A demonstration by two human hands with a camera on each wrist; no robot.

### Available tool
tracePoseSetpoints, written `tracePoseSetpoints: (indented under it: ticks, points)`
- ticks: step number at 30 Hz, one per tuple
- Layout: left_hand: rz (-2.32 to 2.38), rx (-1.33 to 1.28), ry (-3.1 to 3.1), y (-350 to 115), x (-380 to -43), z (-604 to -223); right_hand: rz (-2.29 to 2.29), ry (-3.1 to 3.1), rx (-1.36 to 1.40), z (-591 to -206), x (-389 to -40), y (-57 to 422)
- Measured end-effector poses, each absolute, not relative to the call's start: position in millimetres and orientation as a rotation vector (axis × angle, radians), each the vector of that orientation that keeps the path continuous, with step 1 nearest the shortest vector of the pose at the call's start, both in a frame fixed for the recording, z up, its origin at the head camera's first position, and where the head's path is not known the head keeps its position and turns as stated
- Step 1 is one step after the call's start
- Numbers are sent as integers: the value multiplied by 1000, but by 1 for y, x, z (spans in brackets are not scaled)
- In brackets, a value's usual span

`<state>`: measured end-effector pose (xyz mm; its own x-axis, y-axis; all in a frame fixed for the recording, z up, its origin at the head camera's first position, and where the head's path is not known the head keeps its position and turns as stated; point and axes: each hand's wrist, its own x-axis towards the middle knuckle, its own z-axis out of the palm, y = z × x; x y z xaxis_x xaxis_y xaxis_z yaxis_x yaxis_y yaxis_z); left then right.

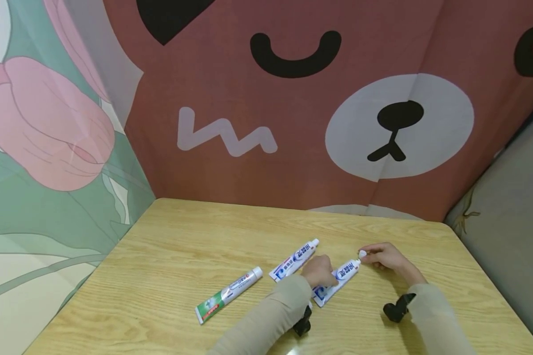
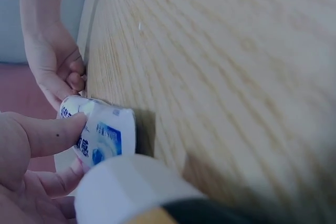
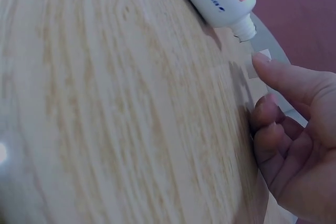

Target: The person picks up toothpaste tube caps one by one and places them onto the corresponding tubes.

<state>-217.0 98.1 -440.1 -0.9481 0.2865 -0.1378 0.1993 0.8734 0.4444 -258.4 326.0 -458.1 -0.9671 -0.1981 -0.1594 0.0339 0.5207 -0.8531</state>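
Observation:
My left hand (image 1: 319,271) grips a white and blue toothpaste tube (image 1: 346,272), thumb on one side and fingers on the other in the left wrist view. Its threaded nozzle (image 3: 244,28) is bare and points toward my right hand (image 1: 387,256). Between that hand's thumb and fingers is pinched a small white cap (image 3: 260,62), a short gap away from the nozzle. A similar toothpaste tube (image 1: 295,260), capped, lies just left of the left hand, partly behind it. Farther left lies a green and white toothpaste tube (image 1: 229,294) with its cap on.
Everything lies on a light wood-grain table (image 1: 160,246). A brown cloth with a bear face (image 1: 293,148) hangs behind its back edge. Black wrist mounts (image 1: 398,308) sit at both sleeves. At the right is a grey cushioned surface (image 1: 506,222).

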Motion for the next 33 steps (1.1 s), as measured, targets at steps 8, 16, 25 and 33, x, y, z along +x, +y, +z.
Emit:
tracePoseSetpoints:
  ticks: [8,16,25,33]
  points:
    - [780,524,2792,93,-219,-438,-1528,2452,-117,-459,-256,332]
    - [1057,386,2661,86,-222,-437,-1651,2346,-52,-458,-255,337]
    - [1275,408,2604,85,-223,-439,-1726,2323,-58,-458,-254,339]
    - [1386,465,2615,87,-223,-439,-1931,2176,-33,-458,-253,341]
